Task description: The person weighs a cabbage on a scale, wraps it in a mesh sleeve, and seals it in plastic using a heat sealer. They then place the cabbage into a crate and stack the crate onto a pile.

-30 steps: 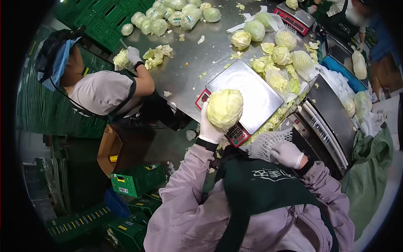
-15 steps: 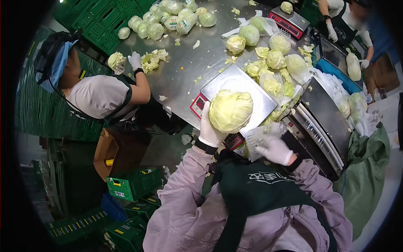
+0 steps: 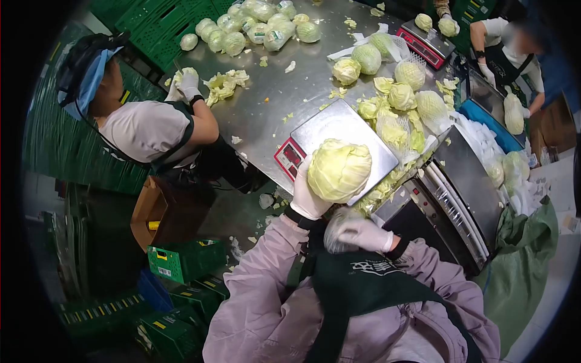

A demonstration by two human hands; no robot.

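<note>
My left hand, in a white glove, cups a pale green cabbage from below and the left. The cabbage is above the metal plate of a scale; whether it touches the plate is hidden. Close to my apron, my right hand, also gloved, grips a bunched, translucent white mesh sleeve, just below the cabbage. The scale's red display panel shows left of the cabbage.
Right of the scale lie cabbages, loose leaves and a wrapping machine. Wrapped cabbages are piled at the table's far side. One co-worker stands left, another far right. Green crates stand on the floor.
My right hand has moved left and closer to my body with the mesh sleeve, now beneath the cabbage. The left co-worker has drawn both hands together around a cabbage.
</note>
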